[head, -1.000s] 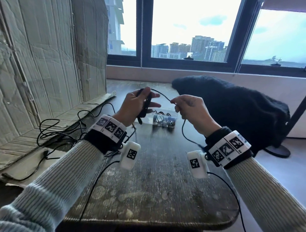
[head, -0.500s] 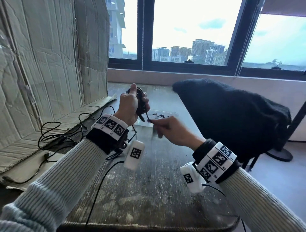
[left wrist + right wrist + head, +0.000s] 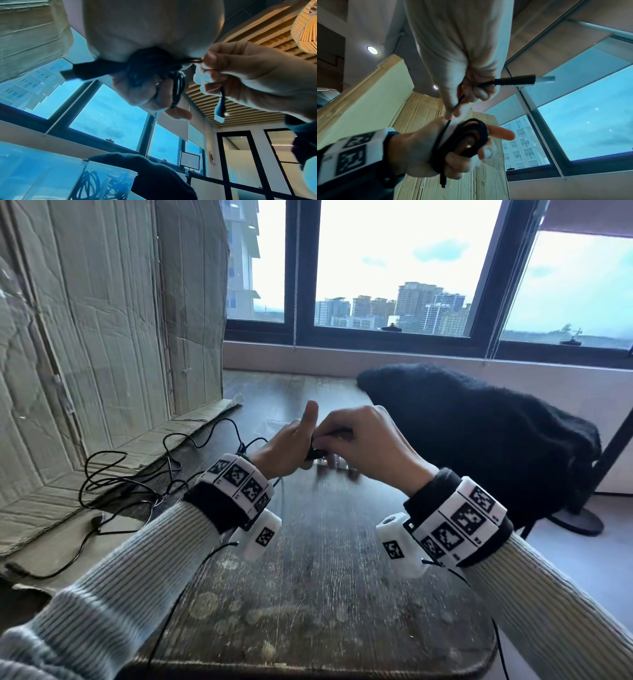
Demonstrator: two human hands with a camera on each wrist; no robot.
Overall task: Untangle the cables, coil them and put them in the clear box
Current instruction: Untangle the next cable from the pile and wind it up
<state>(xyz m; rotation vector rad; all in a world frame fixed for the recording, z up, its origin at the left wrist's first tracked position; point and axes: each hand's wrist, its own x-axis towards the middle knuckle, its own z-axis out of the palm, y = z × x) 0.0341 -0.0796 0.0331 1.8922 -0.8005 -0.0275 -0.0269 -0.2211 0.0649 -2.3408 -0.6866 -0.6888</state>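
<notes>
My left hand (image 3: 291,448) holds a coil of black cable (image 3: 315,454) above the table, thumb pointing up. In the right wrist view the coil (image 3: 465,140) is wrapped round the left hand's fingers (image 3: 498,133). My right hand (image 3: 356,440) is right against it and pinches the cable's free end, whose USB plug (image 3: 530,80) sticks out past its fingers. The same plug (image 3: 220,112) hangs below that hand in the left wrist view. The clear box (image 3: 96,180), with coiled cables inside, stands just beyond the hands and is mostly hidden in the head view.
A tangle of black cables (image 3: 130,474) lies at the table's left edge on flattened cardboard (image 3: 102,337). A black fleece garment (image 3: 479,433) drapes over a chair at the right. The worn wooden table (image 3: 325,594) stretches toward me.
My right hand rose from low over the table and came up against the left hand. The loose stretch of cable between the hands is gone; only the short plug end remains free.
</notes>
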